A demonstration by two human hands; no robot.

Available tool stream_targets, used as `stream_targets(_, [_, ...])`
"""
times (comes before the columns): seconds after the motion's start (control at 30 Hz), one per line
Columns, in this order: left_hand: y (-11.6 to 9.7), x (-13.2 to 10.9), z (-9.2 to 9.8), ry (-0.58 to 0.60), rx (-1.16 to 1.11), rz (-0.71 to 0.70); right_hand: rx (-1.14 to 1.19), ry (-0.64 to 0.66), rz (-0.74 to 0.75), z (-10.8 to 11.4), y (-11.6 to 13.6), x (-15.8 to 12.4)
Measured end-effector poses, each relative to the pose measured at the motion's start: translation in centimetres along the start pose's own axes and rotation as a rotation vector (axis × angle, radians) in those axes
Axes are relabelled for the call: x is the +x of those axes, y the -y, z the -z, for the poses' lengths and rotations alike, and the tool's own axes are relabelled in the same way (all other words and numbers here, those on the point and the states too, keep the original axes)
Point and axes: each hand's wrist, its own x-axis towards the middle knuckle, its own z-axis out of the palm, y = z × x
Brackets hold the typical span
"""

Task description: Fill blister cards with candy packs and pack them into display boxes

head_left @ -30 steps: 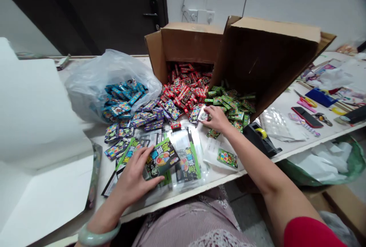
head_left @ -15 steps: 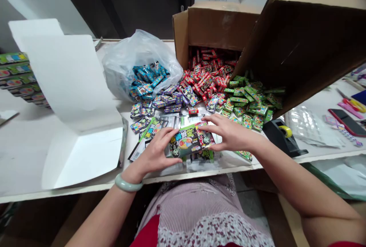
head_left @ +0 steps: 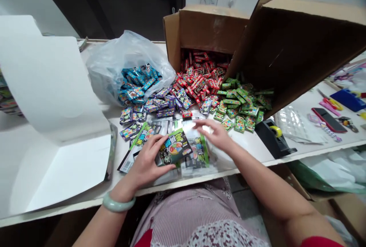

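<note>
My left hand [head_left: 147,163] grips a green and black printed packet [head_left: 175,149] at the table's front edge, fingers curled round its left side. My right hand [head_left: 215,134] hovers just right of the packet, fingers spread and motion-blurred, with nothing visible in it. Beneath both lie clear sleeves and more printed packets [head_left: 197,151]. Behind them spread small candy boxes: blue ones [head_left: 137,83] spilling from a clear plastic bag, purple ones [head_left: 162,104], red ones [head_left: 200,79] and green ones [head_left: 243,100].
Two tipped brown cardboard cartons [head_left: 288,44] stand at the back. A white folded box [head_left: 54,125] lies at the left. A black tape dispenser [head_left: 273,138], a phone [head_left: 328,119], scissors and clear bags lie at the right.
My right hand came back from the green boxes to the packet, then let go and lifted off to the right. My left hand kept hold of the packet. The view shifted.
</note>
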Motion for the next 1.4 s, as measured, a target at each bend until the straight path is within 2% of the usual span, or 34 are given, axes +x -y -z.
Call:
stream_targets(0.07, [0.3, 0.0, 0.3, -0.012, 0.026, 0.021, -0.156, -0.191, -0.265, 1.0, -3.5, 2.7])
stream_targets(0.1, [0.4, 0.0, 0.4, -0.014, 0.038, 0.022, -0.199, -0.226, -0.329, 1.4, -5.2, 4.0])
stream_targets(0.23, [0.7, 0.1, 0.5, -0.021, 0.064, -0.002, -0.229, -0.326, -0.471, 1.3, -9.9, 7.9])
stream_targets(0.37, [1.0, -0.2, 0.3, -0.032, 0.062, 0.018, -0.138, -0.404, -0.518, 1.2, -11.4, 8.3])
stream_targets(0.47, [1.5, -0.4, 0.5, -0.053, 0.063, 0.037, -0.028, -0.487, -0.507, 3.0, -10.6, 7.0])
stream_targets(0.57, [1.5, -0.1, 0.5, -0.091, 0.078, 0.038, 0.146, -0.484, -0.451, 4.5, -7.8, 4.9])
stream_targets(0.7, [0.7, 0.8, -0.2, -0.097, 0.088, -0.030, 0.551, -0.347, -0.339, 3.9, -2.3, 2.2])
stream_targets(0.77, [0.2, 1.1, -0.5, -0.097, 0.085, -0.073, 0.582, -0.253, -0.319, 3.1, -0.2, 1.2])
stream_targets(0.83, [-0.1, 1.1, -0.6, -0.094, 0.099, -0.103, 0.515, -0.131, -0.305, 2.1, 1.0, 0.6])
stream_targets(0.93, [-0.3, 0.7, -0.5, -0.074, 0.123, -0.133, 0.407, -0.012, -0.271, 0.7, 1.4, 0.2])
stream_targets(1.1, [-0.6, -0.2, -0.5, -0.080, 0.052, -0.062, 0.419, -0.129, -0.335, -1.2, 1.1, 0.2])
stream_targets(1.3, [-0.4, -1.0, -0.9, -0.097, 0.061, -0.077, 0.437, 0.001, -0.382, -1.1, 1.2, 0.0])
stream_targets(1.4, [-0.4, -1.2, -1.0, -0.103, 0.038, -0.061, 0.475, -0.008, -0.366, -0.8, 1.1, -0.2])
